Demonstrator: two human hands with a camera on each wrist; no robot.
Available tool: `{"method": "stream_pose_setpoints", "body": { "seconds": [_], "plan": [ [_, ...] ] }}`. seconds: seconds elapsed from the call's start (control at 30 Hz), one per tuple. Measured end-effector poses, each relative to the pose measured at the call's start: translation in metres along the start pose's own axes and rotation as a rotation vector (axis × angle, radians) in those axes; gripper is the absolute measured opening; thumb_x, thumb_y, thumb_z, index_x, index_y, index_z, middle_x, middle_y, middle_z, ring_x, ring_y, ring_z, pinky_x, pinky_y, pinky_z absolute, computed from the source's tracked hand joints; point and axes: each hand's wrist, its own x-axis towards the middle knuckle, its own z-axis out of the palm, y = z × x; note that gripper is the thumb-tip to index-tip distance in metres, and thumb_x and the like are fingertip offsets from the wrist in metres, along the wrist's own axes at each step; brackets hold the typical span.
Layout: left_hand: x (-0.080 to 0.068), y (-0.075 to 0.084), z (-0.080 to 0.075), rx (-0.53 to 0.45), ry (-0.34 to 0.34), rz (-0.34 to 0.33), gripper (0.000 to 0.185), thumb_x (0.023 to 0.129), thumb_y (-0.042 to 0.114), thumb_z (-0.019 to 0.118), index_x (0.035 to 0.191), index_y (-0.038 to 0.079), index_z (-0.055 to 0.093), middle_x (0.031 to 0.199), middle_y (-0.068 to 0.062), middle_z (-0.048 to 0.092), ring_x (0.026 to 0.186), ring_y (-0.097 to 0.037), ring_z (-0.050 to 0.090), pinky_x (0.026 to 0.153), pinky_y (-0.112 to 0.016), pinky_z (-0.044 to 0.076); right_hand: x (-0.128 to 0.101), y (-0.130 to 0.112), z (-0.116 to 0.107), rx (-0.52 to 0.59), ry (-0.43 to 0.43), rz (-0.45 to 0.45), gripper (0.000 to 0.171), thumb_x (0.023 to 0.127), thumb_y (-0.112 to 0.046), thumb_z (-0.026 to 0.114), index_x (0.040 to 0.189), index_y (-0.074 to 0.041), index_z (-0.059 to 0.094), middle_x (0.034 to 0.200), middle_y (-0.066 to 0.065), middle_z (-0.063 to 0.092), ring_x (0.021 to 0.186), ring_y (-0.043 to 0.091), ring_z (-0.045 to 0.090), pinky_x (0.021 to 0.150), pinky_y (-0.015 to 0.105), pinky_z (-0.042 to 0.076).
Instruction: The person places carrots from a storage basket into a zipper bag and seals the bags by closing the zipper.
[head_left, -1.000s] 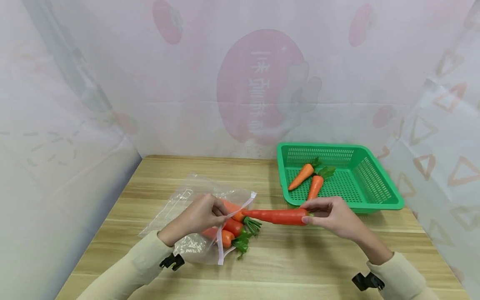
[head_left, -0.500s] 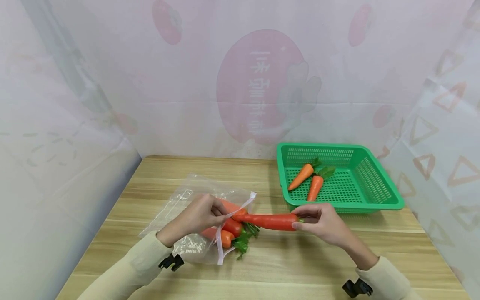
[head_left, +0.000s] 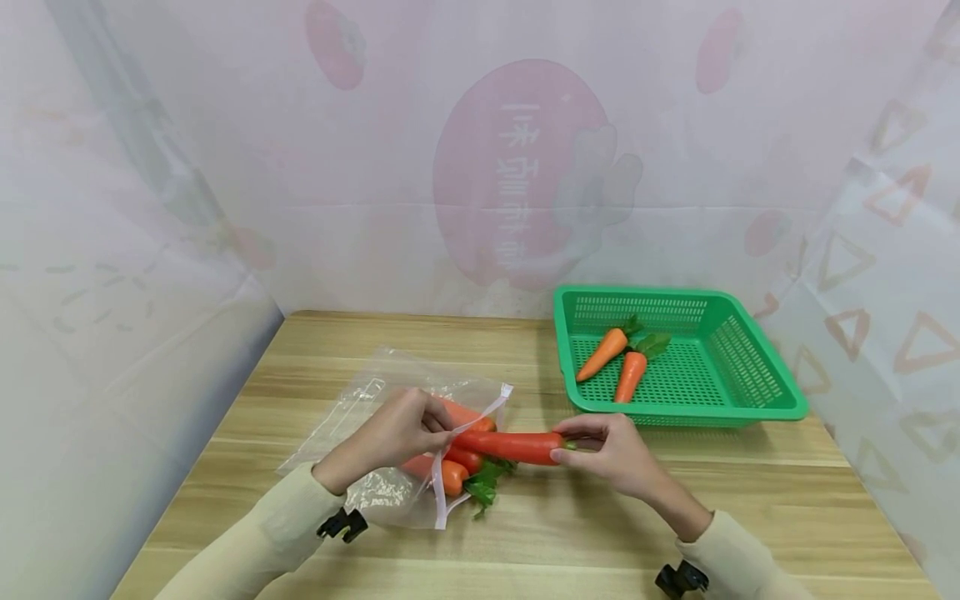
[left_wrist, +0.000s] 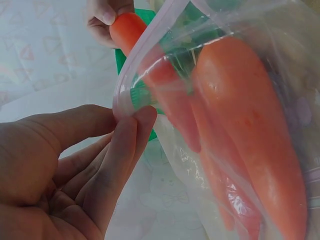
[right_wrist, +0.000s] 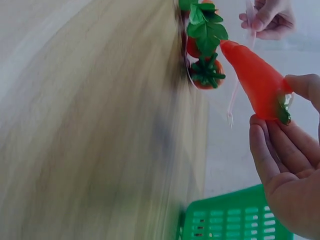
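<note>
Carrot (head_left: 513,446) pinched by right hand (head_left: 603,450), left hand (head_left: 397,433) pinching bag (head_left: 375,492) – wooden table (head_left: 600,525), patterned curtain walls (head_left: 225,150)

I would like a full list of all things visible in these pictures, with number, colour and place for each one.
held carrot: one, orange-red, tip entering the bag mouth, thick end in the right hand.
carrots in bag: at least three, orange with green tops, inside the bag.
plastic bag: one, clear, lying on the table's left part.
basket: one, green, on the table's right part.
carrots in basket: two, orange with green tops, side by side.
table: one, light wood.
left hand: pinches the bag's rim open.
right hand: holds the carrot's thick end.
</note>
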Motion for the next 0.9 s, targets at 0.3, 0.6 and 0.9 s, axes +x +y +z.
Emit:
{"method": "stream_pose_setpoints", "body": {
  "seconds": [0.3,0.6,0.9],
  "plan": [
    [-0.001,0.0,0.0,-0.021,-0.001,0.003,0.005,0.091,0.004,0.078,0.089,0.001,0.081,0.076,0.001,0.078,0.068,-0.002,0.07,0.063,-0.019,0.058,0.014,0.0,0.028,0.017,0.027,-0.05,0.035,0.088,-0.019,0.087,0.118,-0.002,0.078,0.119,0.02,0.077,0.108,0.029,0.077,0.09,0.03,0.064],
    [-0.001,0.002,0.001,-0.02,0.002,0.013,0.005,0.091,0.005,0.079,0.09,0.001,0.082,0.078,0.001,0.079,0.07,-0.002,0.071,0.064,-0.018,0.059,0.027,-0.001,0.052,0.037,0.029,-0.073,0.037,0.087,-0.018,0.088,0.118,0.001,0.077,0.117,0.019,0.078,0.109,0.03,0.077,0.091,0.034,0.064],
    [-0.002,0.002,0.0,-0.004,0.0,0.022,0.006,0.091,0.006,0.079,0.09,0.001,0.081,0.079,0.001,0.079,0.071,-0.002,0.072,0.066,-0.018,0.059,0.036,-0.003,0.068,0.027,0.04,-0.094,0.035,0.088,-0.019,0.087,0.118,-0.002,0.079,0.118,0.016,0.079,0.109,0.03,0.077,0.092,0.035,0.064]
  ]
}}
